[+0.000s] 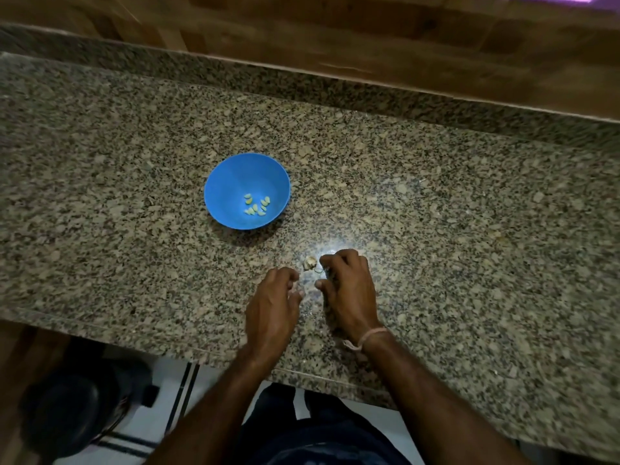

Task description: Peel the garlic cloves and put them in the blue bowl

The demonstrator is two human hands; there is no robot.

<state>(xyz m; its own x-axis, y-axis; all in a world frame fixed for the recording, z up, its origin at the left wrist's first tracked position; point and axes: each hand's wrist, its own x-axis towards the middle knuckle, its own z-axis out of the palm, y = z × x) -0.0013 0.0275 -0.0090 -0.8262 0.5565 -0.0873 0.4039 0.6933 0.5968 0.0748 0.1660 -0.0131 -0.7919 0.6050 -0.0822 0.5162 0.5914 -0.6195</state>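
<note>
A blue bowl (231, 176) stands on the granite counter and holds several peeled, pale yellow garlic cloves (256, 207). Nearer the front edge lie two small unpeeled garlic pieces (309, 262), in a bright patch of light. My right hand (349, 290) rests on the counter just right of them. Its fingers are curled, and its index tip and thumb sit on either side of the nearer piece (318, 270). Whether it holds anything is hidden. My left hand (271, 307) lies a little left of the garlic, with loosely curled fingers that hold nothing.
The speckled granite counter (469, 213) runs left to right, with a raised granite lip and a wooden wall (369, 38) behind it. Its front edge lies just under my wrists. Below it are a tiled floor and a dark round object (67, 407) at lower left.
</note>
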